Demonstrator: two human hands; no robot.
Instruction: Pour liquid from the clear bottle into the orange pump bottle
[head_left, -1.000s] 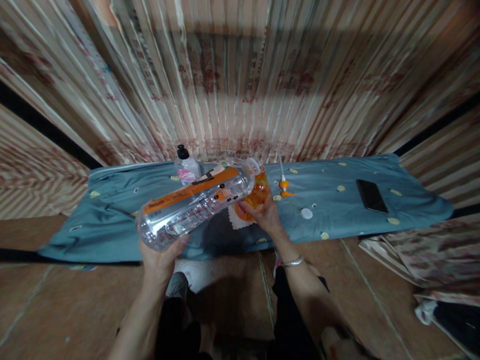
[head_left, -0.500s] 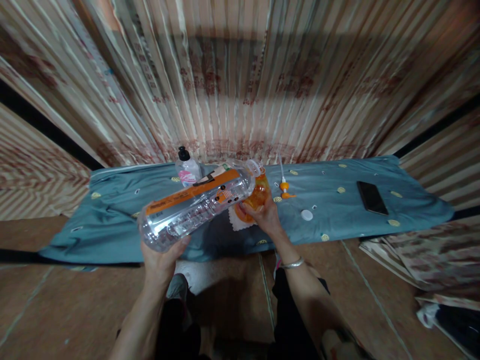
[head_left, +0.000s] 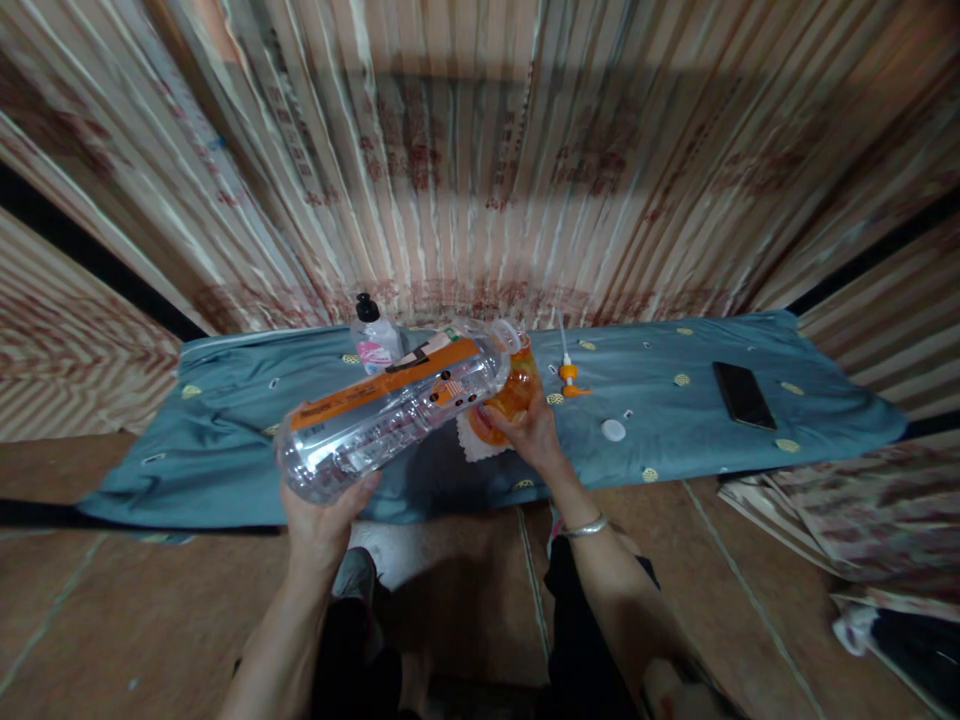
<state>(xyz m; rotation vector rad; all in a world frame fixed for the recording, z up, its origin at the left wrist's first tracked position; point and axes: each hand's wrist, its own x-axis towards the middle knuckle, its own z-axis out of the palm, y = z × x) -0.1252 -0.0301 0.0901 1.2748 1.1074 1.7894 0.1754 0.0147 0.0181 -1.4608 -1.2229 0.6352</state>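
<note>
A large clear plastic bottle (head_left: 397, 415) with an orange label lies tilted in my left hand (head_left: 326, 515), which grips it near its base. Its uncapped neck points right and rests at the mouth of an orange bottle (head_left: 519, 388). My right hand (head_left: 529, 430) is wrapped round the orange bottle, which stands on the cloth by a white scalloped-edge piece (head_left: 474, 445). An orange pump top (head_left: 570, 375) with a clear tube lies just to the right. Nearby is a white round cap (head_left: 613, 430). I cannot make out the liquid flow at the necks.
A teal cloth (head_left: 225, 430) with yellow prints covers the low table. A clear bottle with a black pump (head_left: 377, 340) stands behind the large bottle. Toward the right end lies a black phone (head_left: 744, 395). Striped curtains (head_left: 465, 180) hang along the back and sides.
</note>
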